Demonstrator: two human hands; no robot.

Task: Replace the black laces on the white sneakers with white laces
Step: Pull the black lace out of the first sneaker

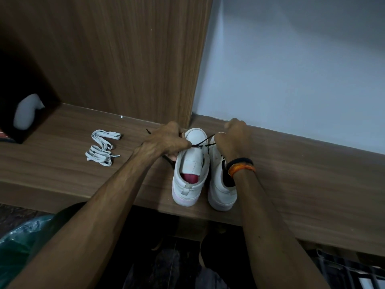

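Both hands pinching the black lace (203, 142) over the left sneaker (190, 167), white laces (103, 148) lying left.

Setting: a domestic interior, most likely a bedroom or storage corner. Landmark: a wood-laminate shelf (302, 176). A matching laminate wardrobe panel (125, 59) rises behind the shelf, beside a plain painted wall (302, 69). Left of the shelf is a dark open cubby (12, 84); below it, a plastic-lined bin (18, 243).
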